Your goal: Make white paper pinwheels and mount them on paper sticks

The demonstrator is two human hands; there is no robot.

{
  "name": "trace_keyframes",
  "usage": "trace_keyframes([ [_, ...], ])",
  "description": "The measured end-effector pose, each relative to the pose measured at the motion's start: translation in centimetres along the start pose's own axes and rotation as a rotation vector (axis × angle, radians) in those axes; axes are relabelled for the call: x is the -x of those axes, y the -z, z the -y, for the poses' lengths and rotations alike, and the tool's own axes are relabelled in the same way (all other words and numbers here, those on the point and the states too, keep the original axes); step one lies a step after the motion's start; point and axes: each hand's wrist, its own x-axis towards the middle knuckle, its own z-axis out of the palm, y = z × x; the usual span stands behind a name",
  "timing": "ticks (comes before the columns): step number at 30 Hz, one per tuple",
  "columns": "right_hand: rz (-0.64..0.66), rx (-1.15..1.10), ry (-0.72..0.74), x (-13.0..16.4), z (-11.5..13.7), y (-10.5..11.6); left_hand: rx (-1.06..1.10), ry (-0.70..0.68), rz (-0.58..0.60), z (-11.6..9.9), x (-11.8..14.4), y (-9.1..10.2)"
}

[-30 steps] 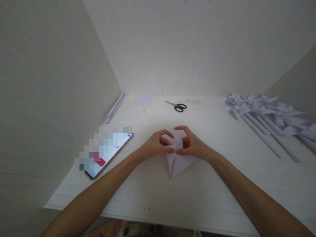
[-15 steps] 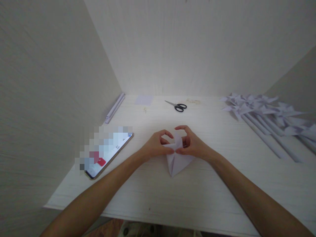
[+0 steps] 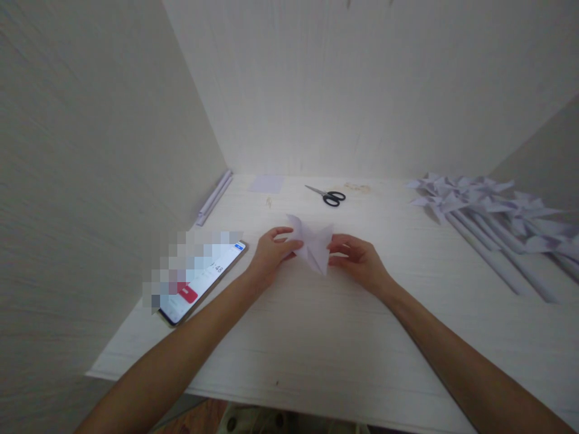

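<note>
A white folded paper pinwheel (image 3: 312, 246) with pointed blades is held just above the white table. My left hand (image 3: 271, 250) pinches its left side, the thumb lying on the front and the fingers partly hidden behind. At the right edge of the paper, my right hand (image 3: 355, 259) is closed round with curled fingers, its fingertips touching the blade there. Beyond the hands lie scissors (image 3: 329, 196) with black handles, blades pointing left.
A lit phone (image 3: 203, 283) lies on the left, partly blurred out. Rolled paper sticks (image 3: 215, 198) rest along the left wall. Near the back is a flat paper sheet (image 3: 266, 184) beside rubber bands (image 3: 268, 202). Several finished paper pinwheels (image 3: 479, 202) on sticks are piled at right.
The paper has been turned and raised slightly away from me, its blades now spread. My hands have moved apart from its centre to its left and right sides.
</note>
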Motion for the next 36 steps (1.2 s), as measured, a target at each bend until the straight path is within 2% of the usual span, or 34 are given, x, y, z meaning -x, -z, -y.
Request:
trace_keyframes([
  [4, 0.015, 0.077, -0.005, 0.0, 0.1, -0.1, -0.048, -0.027, 0.022, 0.1, 0.5, -0.3],
  [14, -0.138, 0.201, -0.063, -0.2, 0.9, -0.8, -0.093, -0.162, 0.028, 1.2, 1.3, -1.3],
  [22, -0.166, 0.293, -0.120, -0.1, 1.3, -1.1, -0.105, -0.179, 0.061, 1.3, 1.6, -1.6],
  [36, -0.211, 0.375, -0.121, -0.1, 1.2, -1.3, -0.166, -0.180, 0.072, 1.3, 1.9, -1.8],
])
